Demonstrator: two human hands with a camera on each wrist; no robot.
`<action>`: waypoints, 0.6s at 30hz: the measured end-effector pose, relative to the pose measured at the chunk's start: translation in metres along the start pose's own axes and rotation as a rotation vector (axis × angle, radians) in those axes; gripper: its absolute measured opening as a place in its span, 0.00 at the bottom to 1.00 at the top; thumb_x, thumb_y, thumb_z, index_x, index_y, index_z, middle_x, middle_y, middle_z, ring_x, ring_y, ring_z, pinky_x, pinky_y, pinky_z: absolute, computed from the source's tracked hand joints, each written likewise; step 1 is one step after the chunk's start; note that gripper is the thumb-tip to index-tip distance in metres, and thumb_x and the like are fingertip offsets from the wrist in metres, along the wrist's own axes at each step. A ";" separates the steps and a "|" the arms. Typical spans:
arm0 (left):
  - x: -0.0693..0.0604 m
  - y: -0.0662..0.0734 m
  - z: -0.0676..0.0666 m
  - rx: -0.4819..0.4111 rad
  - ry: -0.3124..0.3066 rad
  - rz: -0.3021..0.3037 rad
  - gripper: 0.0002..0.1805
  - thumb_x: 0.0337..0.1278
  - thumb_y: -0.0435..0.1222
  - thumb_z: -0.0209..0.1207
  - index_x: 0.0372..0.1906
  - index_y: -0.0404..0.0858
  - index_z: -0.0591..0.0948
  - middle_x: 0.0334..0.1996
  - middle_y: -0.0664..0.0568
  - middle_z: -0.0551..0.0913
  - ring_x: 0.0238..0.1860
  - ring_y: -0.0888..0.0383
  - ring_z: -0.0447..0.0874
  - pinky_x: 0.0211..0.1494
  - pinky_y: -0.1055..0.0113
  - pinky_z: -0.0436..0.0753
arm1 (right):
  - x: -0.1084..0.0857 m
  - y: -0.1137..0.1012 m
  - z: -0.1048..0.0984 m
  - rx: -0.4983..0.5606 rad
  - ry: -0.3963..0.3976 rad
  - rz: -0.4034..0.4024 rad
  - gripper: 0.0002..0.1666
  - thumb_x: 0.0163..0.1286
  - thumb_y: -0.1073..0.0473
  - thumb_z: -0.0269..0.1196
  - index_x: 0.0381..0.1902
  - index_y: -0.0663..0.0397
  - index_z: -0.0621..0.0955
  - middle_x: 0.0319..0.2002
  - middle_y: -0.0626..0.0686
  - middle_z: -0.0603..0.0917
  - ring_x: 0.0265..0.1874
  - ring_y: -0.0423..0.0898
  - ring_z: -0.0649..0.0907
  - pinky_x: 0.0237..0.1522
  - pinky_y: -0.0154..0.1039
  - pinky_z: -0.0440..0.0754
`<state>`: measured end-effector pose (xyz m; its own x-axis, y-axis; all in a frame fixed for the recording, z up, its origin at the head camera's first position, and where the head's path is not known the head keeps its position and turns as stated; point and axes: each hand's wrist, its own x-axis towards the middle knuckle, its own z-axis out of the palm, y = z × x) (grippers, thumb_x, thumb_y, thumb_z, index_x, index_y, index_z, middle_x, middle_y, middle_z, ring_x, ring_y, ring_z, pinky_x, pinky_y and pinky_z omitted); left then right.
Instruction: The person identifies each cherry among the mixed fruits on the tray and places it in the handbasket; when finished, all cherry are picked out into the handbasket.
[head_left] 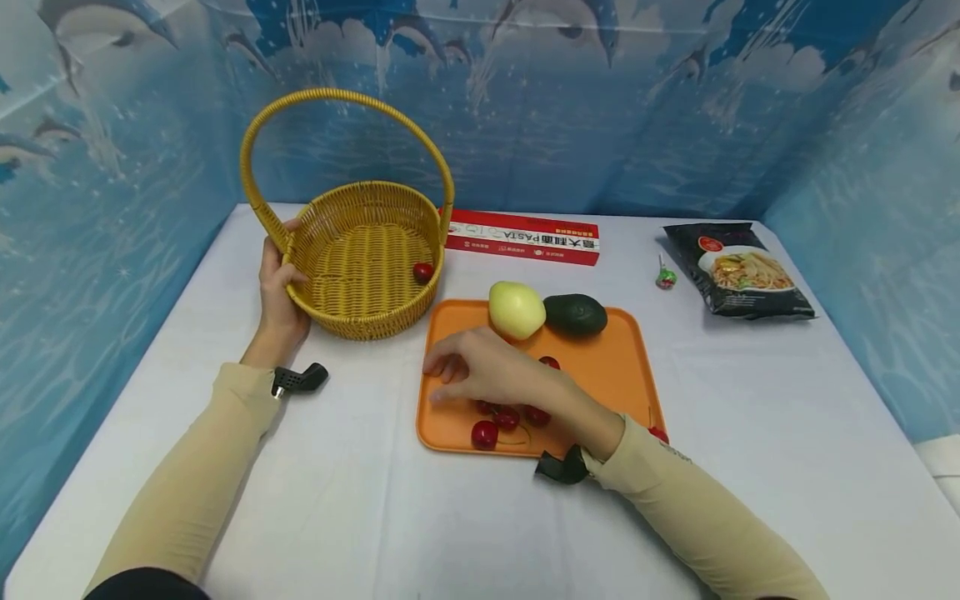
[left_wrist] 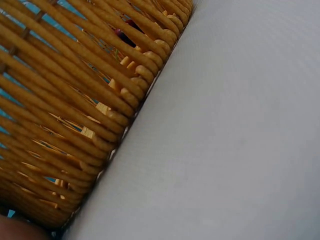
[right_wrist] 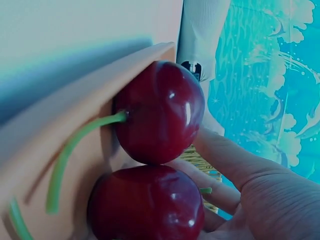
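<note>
Currently only 1 cherry (head_left: 423, 272) is in the basket (head_left: 367, 327), on its floor by the right wall. At least 5 more cherries (head_left: 485, 435) lie on the orange tray (head_left: 611, 375), most of them bunched under & beside the R hand (head_left: 487, 367), one by the right rim, half hidden by the beige sleeve (head_left: 697, 492). So, going by count, prob. early days: 1 cherry in, most outside. The apple (head_left: 517, 311) & avocado (head_left: 575, 315) sit side by side at the tray's far edge, untouched.

L hand (head_left: 281, 292) grips the basket's left side near the handle foot, thumb over the rim; basket is upright on the table (head_left: 330, 500), left of the tray. R hand is over the tray, fingers loosely bent, thumb apart from forefinger w/ a gap between. Nothing seen in its grasp, tho the undersides of the fingers are hidden in the head view, so can't be 100% sure. R wrist view has 2 cherries up close, touching, w/ thumb & fingers just beyond.

Away from the tray: pasta box (head_left: 522, 237) behind, lollipop (head_left: 665, 277) & noodle bag (head_left: 750, 271) off to the right.
</note>
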<state>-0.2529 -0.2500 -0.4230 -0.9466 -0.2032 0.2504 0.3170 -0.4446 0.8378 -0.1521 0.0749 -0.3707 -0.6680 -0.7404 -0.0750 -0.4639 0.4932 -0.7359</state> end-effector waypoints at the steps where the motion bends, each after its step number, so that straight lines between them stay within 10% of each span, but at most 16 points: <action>1: 0.000 0.000 0.000 0.003 0.000 0.000 0.41 0.44 0.21 0.37 0.68 0.43 0.75 0.72 0.46 0.68 0.64 0.45 0.67 0.64 0.59 0.70 | 0.000 0.000 0.000 0.002 -0.006 0.001 0.19 0.64 0.55 0.77 0.51 0.54 0.88 0.43 0.49 0.90 0.41 0.44 0.86 0.47 0.38 0.85; 18: 0.000 0.000 0.000 0.013 -0.002 -0.002 0.41 0.45 0.22 0.37 0.69 0.43 0.74 0.72 0.46 0.68 0.64 0.45 0.67 0.63 0.58 0.70 | -0.005 0.000 -0.008 0.022 -0.197 -0.008 0.15 0.64 0.56 0.77 0.48 0.50 0.89 0.39 0.44 0.89 0.39 0.40 0.85 0.46 0.35 0.84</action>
<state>-0.2534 -0.2500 -0.4231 -0.9472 -0.2010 0.2499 0.3148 -0.4337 0.8443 -0.1530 0.0824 -0.3654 -0.5368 -0.8203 -0.1976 -0.4544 0.4783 -0.7515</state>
